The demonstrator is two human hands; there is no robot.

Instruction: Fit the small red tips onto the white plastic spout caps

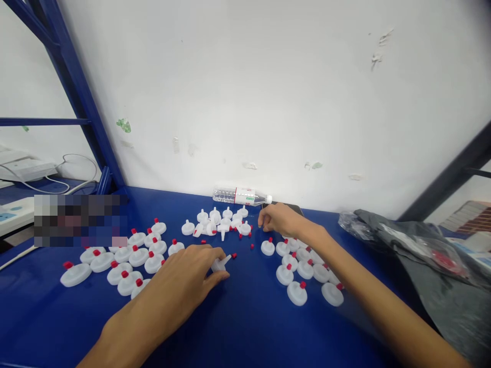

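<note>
Between the thumb and fingers of my left hand is a white nozzle piece, its bare spout pointing up and right toward a loose red cap. My right hand has its fingers curled together just right of the loose red caps; whatever it may hold is hidden. Several uncapped white pieces lie in a cluster at the middle back. Several red-capped white pieces stand at the left, and more red-capped pieces stand at the right, partly behind my right forearm.
A clear plastic bottle lies by the wall behind the uncapped cluster. A dark flat object is partly hidden behind my right hand. Grey plastic bags cover the right side of the blue table. A white power strip and cables sit far left.
</note>
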